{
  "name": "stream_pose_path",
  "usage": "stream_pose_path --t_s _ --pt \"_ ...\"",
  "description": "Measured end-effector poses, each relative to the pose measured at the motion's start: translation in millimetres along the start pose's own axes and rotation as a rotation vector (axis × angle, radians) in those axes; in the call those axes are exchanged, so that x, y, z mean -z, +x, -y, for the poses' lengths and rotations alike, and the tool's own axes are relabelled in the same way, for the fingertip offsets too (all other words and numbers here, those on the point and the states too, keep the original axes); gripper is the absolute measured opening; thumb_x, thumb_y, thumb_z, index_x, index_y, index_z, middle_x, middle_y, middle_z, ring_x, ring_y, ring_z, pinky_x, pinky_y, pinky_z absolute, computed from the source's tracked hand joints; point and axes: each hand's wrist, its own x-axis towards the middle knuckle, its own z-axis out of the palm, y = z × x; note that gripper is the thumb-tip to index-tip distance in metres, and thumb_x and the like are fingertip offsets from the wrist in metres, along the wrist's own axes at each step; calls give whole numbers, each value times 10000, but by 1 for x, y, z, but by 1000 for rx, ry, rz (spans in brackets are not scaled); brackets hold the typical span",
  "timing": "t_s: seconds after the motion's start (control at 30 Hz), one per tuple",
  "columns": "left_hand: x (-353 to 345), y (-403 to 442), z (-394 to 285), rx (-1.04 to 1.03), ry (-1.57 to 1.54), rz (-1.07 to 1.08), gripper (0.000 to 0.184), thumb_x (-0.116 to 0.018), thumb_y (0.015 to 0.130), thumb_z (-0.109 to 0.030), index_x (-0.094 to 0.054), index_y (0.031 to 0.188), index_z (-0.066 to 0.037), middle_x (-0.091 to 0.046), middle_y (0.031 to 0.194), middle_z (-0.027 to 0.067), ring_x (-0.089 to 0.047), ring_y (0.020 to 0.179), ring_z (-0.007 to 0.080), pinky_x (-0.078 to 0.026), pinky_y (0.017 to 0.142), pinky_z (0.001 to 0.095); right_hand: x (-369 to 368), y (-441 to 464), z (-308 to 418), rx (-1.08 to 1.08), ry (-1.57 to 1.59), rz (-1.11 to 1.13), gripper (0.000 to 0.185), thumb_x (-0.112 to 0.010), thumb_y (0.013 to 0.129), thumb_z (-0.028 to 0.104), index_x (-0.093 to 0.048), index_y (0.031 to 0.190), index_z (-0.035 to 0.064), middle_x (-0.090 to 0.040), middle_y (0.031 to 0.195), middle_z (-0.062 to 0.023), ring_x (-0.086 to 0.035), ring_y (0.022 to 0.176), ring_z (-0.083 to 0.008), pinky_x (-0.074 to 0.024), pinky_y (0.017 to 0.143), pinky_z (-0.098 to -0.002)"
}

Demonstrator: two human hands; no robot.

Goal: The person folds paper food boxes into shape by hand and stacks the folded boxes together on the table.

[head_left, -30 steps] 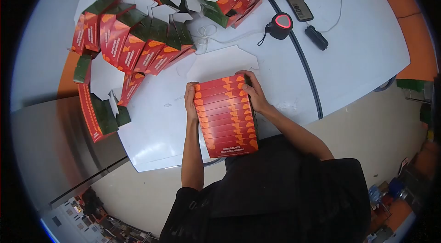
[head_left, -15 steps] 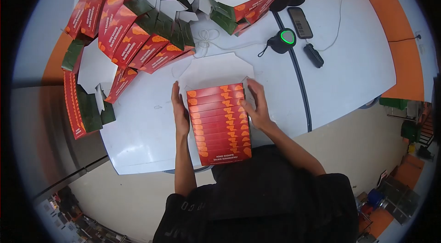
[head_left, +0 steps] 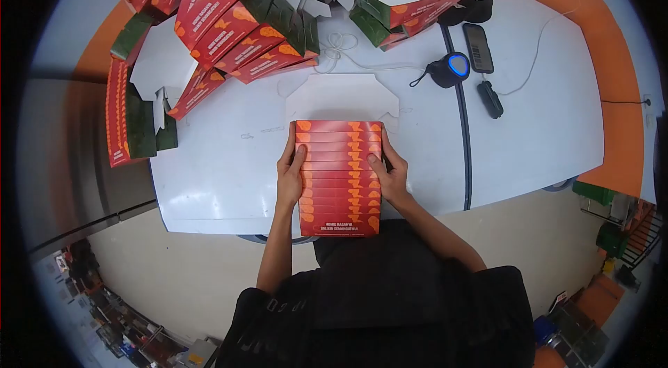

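Observation:
A neat stack of red cardboard food boxes (head_left: 339,180) with orange pictures and white lettering is at the table's front edge, close to my body. My left hand (head_left: 289,174) grips its left side, thumb over the front and fingers along the edge. On the opposite side my right hand (head_left: 392,174) holds it the same way. A white cardboard flap (head_left: 343,93) extends behind the stack, away from me. More nested red and green boxes (head_left: 233,27) lie in leaning piles at the left back of the white table (head_left: 223,194).
Another open box group (head_left: 410,9) lies at the back. To the right are a small round speaker (head_left: 445,70) with a blue light, a phone-like device (head_left: 478,48), a black plug-shaped item (head_left: 490,100) and a white cable (head_left: 536,55). A dark strip (head_left: 467,152) crosses the table.
My left hand has moved in from beside the stack and now grips its side. The stack sits straighter. The speaker light went from green to blue, and the view shifted slightly.

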Motion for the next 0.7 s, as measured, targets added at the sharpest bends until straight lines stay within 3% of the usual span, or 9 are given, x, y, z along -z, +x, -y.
stream_pose_path --t_s 0.07,0.17,0.27,0.37,0.43,0.53,0.63,0.7 --pt "3 0 5 -25 21 5 601 -474 1139 -222 -247 1681 -92 -324 1711 144 -409 1502 209 -354 1214 338 -1 0 0 6 -32 -15 667 -660 1037 139 -358 1584 -95 -391 1663 -232 -454 1454 -222 -396 1173 -359" --pt "11 6 17 -134 27 8 593 -427 1153 -301 -259 1677 -80 -315 1716 146 -373 1534 241 -308 1246 379 5 6 -3 226 -205 -64 627 -650 1050 197 -419 1545 -110 -431 1638 -236 -459 1452 -236 -406 1167 -363" --pt "21 22 23 -273 -53 31 577 -387 1156 -378 -326 1624 -46 -352 1676 159 -378 1529 281 -284 1259 415 10 28 18 209 -57 -239 551 -622 1068 265 -501 1487 -73 -543 1527 -228 -524 1389 -255 -417 1158 -372" --pt "28 65 18 -386 55 105 575 -390 1144 -438 -492 1478 19 -509 1534 197 -464 1459 317 -322 1237 430 19 52 23 -18 133 19 458 -601 1075 289 -550 1413 -16 -628 1346 -179 -588 1251 -233 -415 1125 -354" --pt "33 82 21 -458 123 166 628 -392 1137 -478 -602 1381 62 -613 1439 221 -522 1412 342 -348 1222 440 21 61 6 2 -3 144 380 -619 1065 277 -561 1326 8 -629 1212 -129 -581 1134 -198 -442 1036 -335" --pt "44 106 56 -451 96 243 611 -418 1136 -466 -699 1077 74 -717 1130 179 -647 1138 293 -475 1042 413 20 69 -17 60 -55 149 295 -645 1048 257 -555 1202 22 -602 1068 -71 -549 1014 -155 -449 936 -313" --pt "52 112 79 -367 7 181 633 -421 1141 -461 -693 932 70 -687 943 144 -605 892 241 -484 863 388 14 67 -22 53 33 98 269 -668 1038 246 -534 1115 26 -552 982 -46 -516 943 -141 -441 882 -309" --pt "54 114 73 -296 -53 268 669 -391 1143 -490 -692 915 63 -663 911 135 -558 847 226 -465 827 381 14 66 -20 3 98 110 272 -666 1040 252 -536 1119 26 -555 990 -45 -518 946 -146 -438 890 -306"
